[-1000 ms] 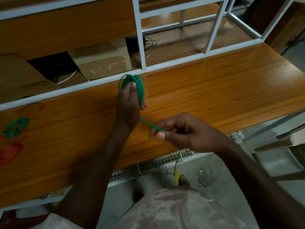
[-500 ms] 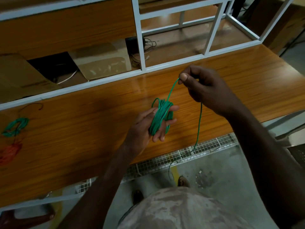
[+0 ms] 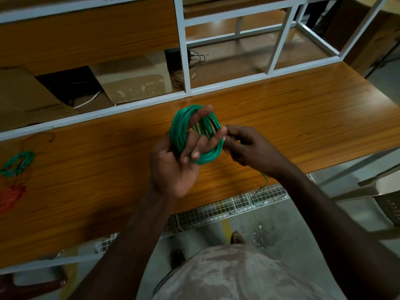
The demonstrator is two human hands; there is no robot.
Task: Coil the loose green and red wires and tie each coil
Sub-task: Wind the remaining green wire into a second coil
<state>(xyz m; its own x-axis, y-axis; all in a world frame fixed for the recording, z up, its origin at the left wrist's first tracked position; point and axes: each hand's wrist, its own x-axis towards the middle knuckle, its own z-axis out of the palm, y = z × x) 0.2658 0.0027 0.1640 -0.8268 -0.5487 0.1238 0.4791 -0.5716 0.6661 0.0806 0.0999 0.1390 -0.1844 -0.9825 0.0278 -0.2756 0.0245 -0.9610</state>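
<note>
- Your left hand (image 3: 173, 167) holds the green coil (image 3: 195, 135) over the bench's (image 3: 303, 118) bare middle, well inside its edges.
- Your right hand (image 3: 249, 148), raised before, now pinches wire beside the coil.

wire coil (image 3: 179, 135) above table (image 3: 303, 118), two coils (image 3: 17, 163) far left

Bare forearms, no sleeves; mottled beige-brown shirt (image 3: 233, 276); brown shoes (image 3: 238, 238).

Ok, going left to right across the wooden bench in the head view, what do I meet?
Red coil and small green coil at the far left → left hand → big green coil around its fingers → right hand.
</note>
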